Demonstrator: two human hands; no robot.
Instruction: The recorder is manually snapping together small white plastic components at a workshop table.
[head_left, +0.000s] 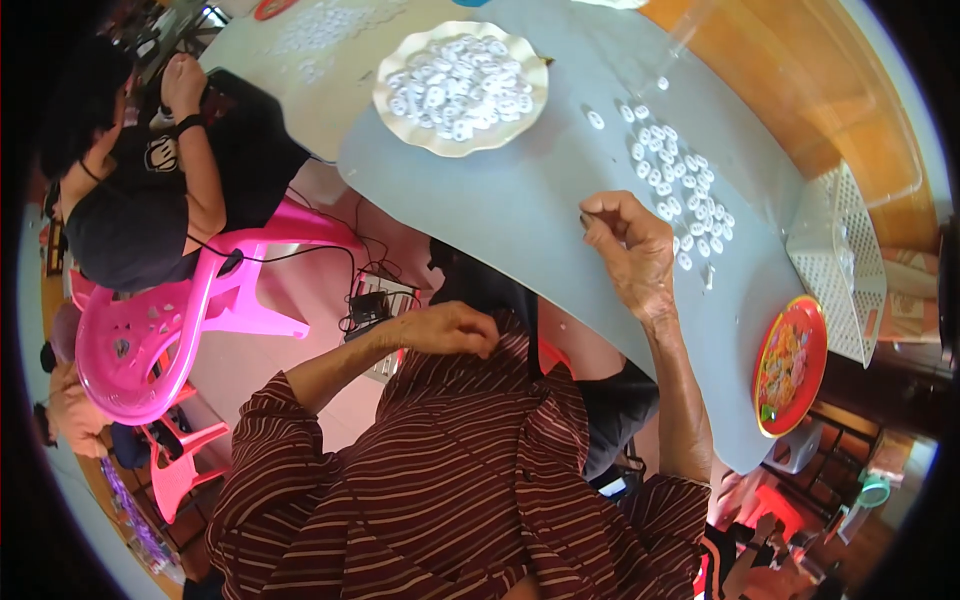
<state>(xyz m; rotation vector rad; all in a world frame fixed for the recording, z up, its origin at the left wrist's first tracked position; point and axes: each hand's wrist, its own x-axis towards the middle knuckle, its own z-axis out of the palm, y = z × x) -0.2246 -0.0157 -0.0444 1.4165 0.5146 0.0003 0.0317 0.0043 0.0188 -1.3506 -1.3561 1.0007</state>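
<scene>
My right hand [632,250] is raised over the grey table, thumb and fingertips pinched on a small dark piece [586,220] too small to name. Beside it lie many loose white oval pieces [690,180] with dark marks, and a small white strip [709,276]. My left hand [455,328] rests low over my lap, away from the table, its fingers curled in; nothing shows in it, though the palm is hidden. Farther off, a cream scalloped bowl [462,150] is heaped with similar white pieces [460,88].
A red tray [819,350] of colourful bits stands near the table's right end, by a white perforated basket [835,265]. More white pieces [322,28] spread across the far-left tabletop. At left, a person in black [150,200] sits on a pink plastic chair [190,330].
</scene>
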